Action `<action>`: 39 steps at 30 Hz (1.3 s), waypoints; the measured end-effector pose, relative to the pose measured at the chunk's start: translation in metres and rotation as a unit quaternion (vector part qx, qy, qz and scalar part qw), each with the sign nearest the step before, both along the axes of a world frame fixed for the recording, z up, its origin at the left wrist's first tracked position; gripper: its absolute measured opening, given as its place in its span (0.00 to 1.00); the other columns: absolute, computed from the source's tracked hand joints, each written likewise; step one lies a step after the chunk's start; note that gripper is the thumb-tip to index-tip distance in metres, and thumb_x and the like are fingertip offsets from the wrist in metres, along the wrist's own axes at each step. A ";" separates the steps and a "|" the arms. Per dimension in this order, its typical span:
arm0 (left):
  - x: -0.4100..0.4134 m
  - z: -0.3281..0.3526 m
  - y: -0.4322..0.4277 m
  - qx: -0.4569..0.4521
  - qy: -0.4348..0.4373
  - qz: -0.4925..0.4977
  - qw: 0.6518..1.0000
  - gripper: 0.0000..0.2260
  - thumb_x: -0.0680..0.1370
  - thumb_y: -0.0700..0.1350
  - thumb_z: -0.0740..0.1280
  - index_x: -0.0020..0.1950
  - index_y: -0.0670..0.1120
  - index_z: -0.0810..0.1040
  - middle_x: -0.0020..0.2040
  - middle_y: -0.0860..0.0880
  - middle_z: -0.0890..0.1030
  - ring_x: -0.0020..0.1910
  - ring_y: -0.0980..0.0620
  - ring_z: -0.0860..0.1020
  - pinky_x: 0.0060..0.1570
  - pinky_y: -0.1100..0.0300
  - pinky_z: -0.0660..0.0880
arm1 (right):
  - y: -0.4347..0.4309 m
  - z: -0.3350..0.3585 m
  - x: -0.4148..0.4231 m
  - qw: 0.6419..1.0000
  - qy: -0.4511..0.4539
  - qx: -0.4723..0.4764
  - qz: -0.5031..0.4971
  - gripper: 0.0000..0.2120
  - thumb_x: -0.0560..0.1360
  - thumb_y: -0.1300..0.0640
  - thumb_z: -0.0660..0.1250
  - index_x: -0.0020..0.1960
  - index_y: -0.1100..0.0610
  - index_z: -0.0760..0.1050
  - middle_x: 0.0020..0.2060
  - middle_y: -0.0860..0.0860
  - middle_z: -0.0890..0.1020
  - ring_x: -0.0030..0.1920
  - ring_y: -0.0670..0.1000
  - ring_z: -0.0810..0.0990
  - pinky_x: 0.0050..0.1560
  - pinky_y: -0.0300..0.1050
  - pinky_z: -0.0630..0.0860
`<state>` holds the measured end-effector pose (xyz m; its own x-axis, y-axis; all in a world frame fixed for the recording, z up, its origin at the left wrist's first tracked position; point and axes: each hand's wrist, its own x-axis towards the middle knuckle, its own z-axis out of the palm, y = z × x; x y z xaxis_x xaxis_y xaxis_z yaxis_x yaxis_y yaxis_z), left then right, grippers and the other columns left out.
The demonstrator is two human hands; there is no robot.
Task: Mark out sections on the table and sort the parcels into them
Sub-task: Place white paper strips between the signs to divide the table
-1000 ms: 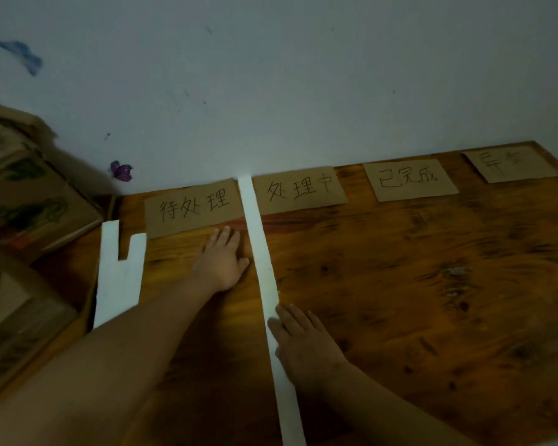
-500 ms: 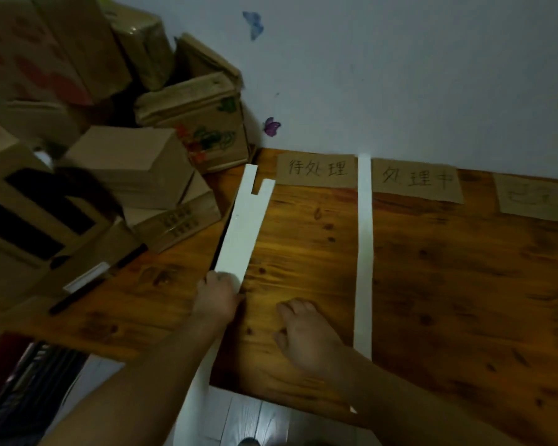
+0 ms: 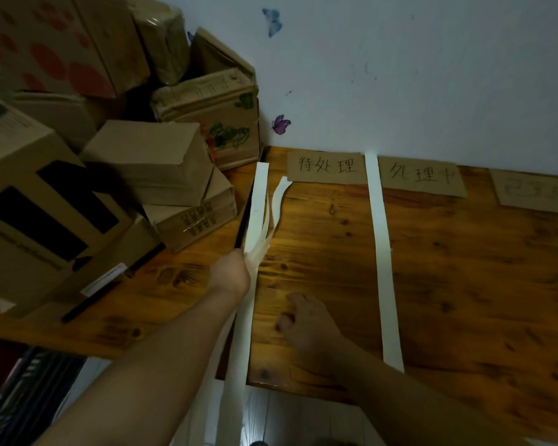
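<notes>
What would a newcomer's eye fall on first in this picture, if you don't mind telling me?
Probably the long white strip laid flat down the wooden table, running from the wall between two handwritten cardboard labels. Next, the left hand gripping a bunch of loose white strips at the table's left edge. Beyond it, a heap of cardboard boxes fills the left side.

1. A paper strip (image 3: 381, 252) lies on the table (image 3: 480, 284), running back to the wall (image 3: 432, 75).
2. The left label (image 3: 326, 167) and the right label (image 3: 422, 178) flank its far end.
3. Loose strips (image 3: 255, 214) are further left of it, with boxes (image 3: 149, 162) left of those.
</notes>
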<state>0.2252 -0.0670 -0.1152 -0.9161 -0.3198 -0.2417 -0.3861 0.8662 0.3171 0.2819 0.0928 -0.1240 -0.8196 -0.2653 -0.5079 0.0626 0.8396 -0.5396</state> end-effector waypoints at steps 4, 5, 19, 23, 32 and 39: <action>-0.004 0.008 -0.010 0.055 0.013 0.038 0.998 0.08 0.80 0.44 0.61 0.56 0.44 0.75 0.54 0.44 0.79 0.52 0.46 0.78 0.47 0.55 0.74 | -0.002 0.004 -0.005 0.999 -0.012 -0.021 -0.038 0.27 0.80 0.48 0.59 0.76 0.52 0.57 0.74 0.52 0.60 0.74 0.56 0.58 0.72 0.52 0.61; -0.004 0.011 -0.011 0.056 0.022 0.041 0.997 0.08 0.80 0.45 0.59 0.55 0.44 0.75 0.53 0.44 0.79 0.49 0.47 0.77 0.44 0.57 0.72 | -0.003 0.006 -0.007 0.999 -0.017 -0.029 -0.043 0.27 0.80 0.48 0.59 0.76 0.52 0.57 0.74 0.53 0.61 0.74 0.56 0.59 0.71 0.52 0.62; -0.025 0.099 0.043 0.446 0.069 0.128 0.883 0.06 0.79 0.42 0.63 0.56 0.46 0.72 0.55 0.43 0.76 0.54 0.44 0.76 0.57 0.49 0.75 | -0.025 0.084 -0.026 0.933 0.035 -0.283 -0.218 0.15 0.80 0.59 0.60 0.66 0.54 0.69 0.53 0.46 0.78 0.49 0.46 0.78 0.48 0.40 0.77; -0.041 0.119 0.083 0.480 0.066 0.101 0.869 0.09 0.78 0.40 0.63 0.58 0.47 0.71 0.57 0.45 0.75 0.55 0.44 0.76 0.59 0.47 0.75 | 0.021 0.103 -0.022 0.938 0.084 -0.233 -0.242 0.18 0.80 0.58 0.61 0.69 0.52 0.67 0.60 0.47 0.76 0.56 0.47 0.76 0.54 0.41 0.76; -0.081 0.154 0.253 0.535 0.053 0.019 0.843 0.12 0.78 0.38 0.64 0.62 0.42 0.72 0.53 0.43 0.79 0.50 0.44 0.79 0.48 0.52 0.78 | 0.192 0.116 -0.025 0.922 0.103 -0.198 -0.316 0.18 0.78 0.58 0.64 0.68 0.54 0.68 0.55 0.46 0.75 0.51 0.46 0.75 0.49 0.37 0.73; -0.117 0.130 0.408 0.487 0.045 -0.074 0.869 0.14 0.79 0.39 0.64 0.64 0.45 0.71 0.56 0.48 0.78 0.49 0.50 0.78 0.44 0.58 0.78 | 0.343 0.085 -0.036 0.936 0.132 -0.131 -0.299 0.24 0.79 0.58 0.63 0.73 0.46 0.61 0.51 0.40 0.75 0.44 0.40 0.76 0.41 0.28 0.73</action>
